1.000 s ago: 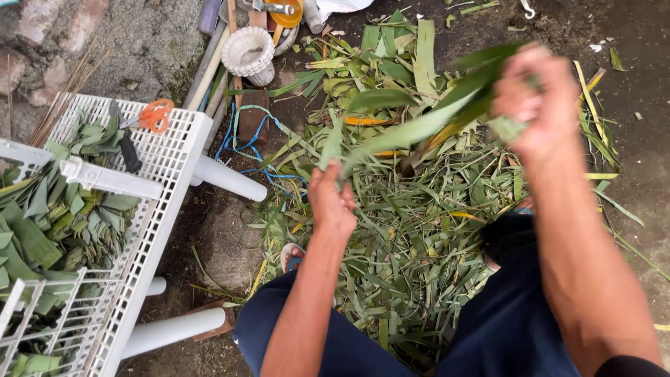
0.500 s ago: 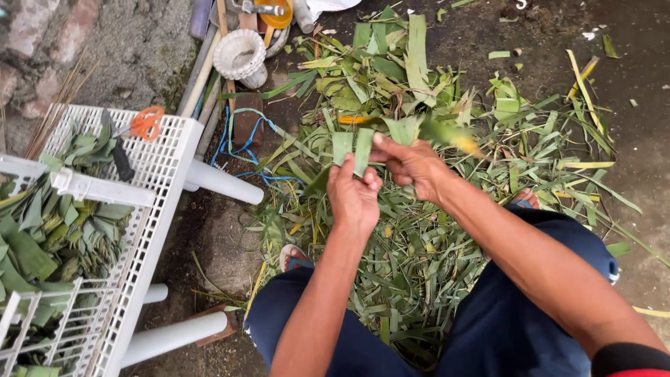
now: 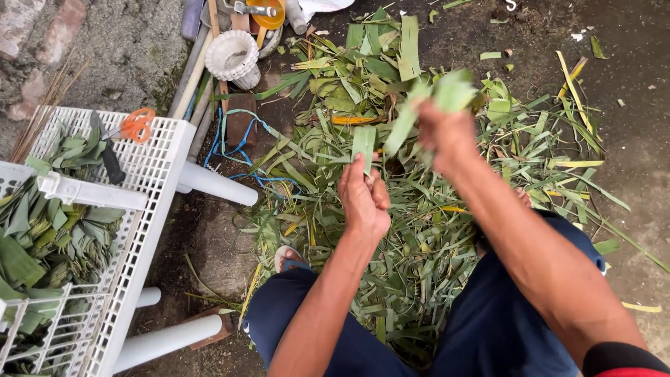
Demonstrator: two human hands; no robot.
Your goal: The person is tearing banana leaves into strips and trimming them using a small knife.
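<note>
The left hand (image 3: 364, 199) sits mid-frame above the person's knees, fingers closed together & pinched on the lower end of a long flat green leaf strip (image 3: 363, 143), which stands nearly upright from the fist. The right hand (image 3: 447, 132) is raised higher & further out, blurred; its fingers look clamped on a wider pale-green folded leaf piece (image 3: 447, 91), w/ a narrower strip slanting down-left from it toward the left hand's leaf. Whether the two leaf parts are one piece can't be told.

Under both hands lies a loose pile of cut green & yellowing leaves (image 3: 391, 230) spread over the dark ground. To the left, a white plastic lattice rack w/ tube legs (image 3: 157, 174) holds stacked folded green leaves (image 3: 49, 230); orange-handled scissors (image 3: 129, 129) rest on its top edge. Blue cord (image 3: 230, 150) lies just beside the rack leg. A small white ribbed basket (image 3: 232, 54) stands near the top, well apart from the hands. Dark blue shorts (image 3: 488, 328) cover both legs.
</note>
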